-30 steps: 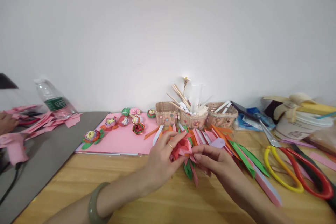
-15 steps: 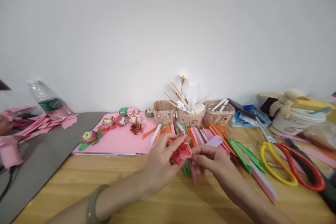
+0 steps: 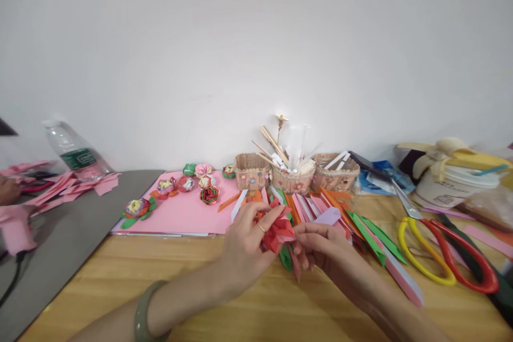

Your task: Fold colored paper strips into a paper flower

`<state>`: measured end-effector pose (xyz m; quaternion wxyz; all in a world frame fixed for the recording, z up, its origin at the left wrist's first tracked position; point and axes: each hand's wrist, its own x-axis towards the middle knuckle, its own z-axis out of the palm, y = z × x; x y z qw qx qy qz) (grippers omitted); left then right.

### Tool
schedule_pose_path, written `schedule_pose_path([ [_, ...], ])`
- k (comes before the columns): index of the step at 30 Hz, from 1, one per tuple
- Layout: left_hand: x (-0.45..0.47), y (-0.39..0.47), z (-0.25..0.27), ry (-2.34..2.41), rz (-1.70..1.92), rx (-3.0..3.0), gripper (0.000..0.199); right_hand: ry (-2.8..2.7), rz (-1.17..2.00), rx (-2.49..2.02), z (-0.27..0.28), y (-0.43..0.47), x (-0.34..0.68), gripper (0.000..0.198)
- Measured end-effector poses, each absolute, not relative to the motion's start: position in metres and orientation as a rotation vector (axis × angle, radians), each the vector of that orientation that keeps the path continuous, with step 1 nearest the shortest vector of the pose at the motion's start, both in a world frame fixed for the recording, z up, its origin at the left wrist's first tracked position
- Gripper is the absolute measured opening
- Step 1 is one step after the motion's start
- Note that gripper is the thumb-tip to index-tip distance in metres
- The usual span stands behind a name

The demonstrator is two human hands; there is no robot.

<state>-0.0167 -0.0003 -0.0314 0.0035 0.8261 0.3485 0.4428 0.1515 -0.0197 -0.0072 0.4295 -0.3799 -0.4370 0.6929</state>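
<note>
The left hand (image 3: 246, 240) grasps the flower (image 3: 279, 232), a red and pink paper bloom, its fingers wrapped over the far and left sides. The right hand (image 3: 331, 248) has thumb and forefinger pinched together on the flower's right edge. So the flower sits between the two sets of fingertips — left of the right ones, within the curl of the left ones — touched by both, the left covering more. It is roundish, with no clear long axis. Just below the fingertips a green piece (image 3: 286, 259) shows; whether it joins the flower, I cannot tell. Beyond the fingers strips (image 3: 310, 208) fan out, with baskets (image 3: 252, 175) behind. Farther left lies a pink sheet (image 3: 188, 217) bearing other flowers (image 3: 209, 195); well to the right, scissors (image 3: 465, 238).
</note>
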Motion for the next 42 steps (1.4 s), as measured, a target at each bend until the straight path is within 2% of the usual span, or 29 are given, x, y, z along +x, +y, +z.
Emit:
schedule_pose_path([
  [5,-0.017,-0.002,-0.032,1.091,1.408,2.612,0.049,-1.039,1.724,-0.946,-0.011,-0.018,0.152,0.019],
  [24,-0.018,-0.001,-0.033,1.156,1.418,2.773,0.05,-0.99,1.563,-1.088,-0.01,-0.02,0.145,0.014],
  [34,-0.022,-0.002,-0.03,1.201,1.399,3.001,0.052,-0.789,1.664,-1.012,-0.019,-0.019,0.144,0.028],
  [42,-0.019,-0.001,-0.03,1.201,1.357,2.631,0.051,-0.767,1.691,-0.885,-0.02,-0.019,0.144,0.02],
])
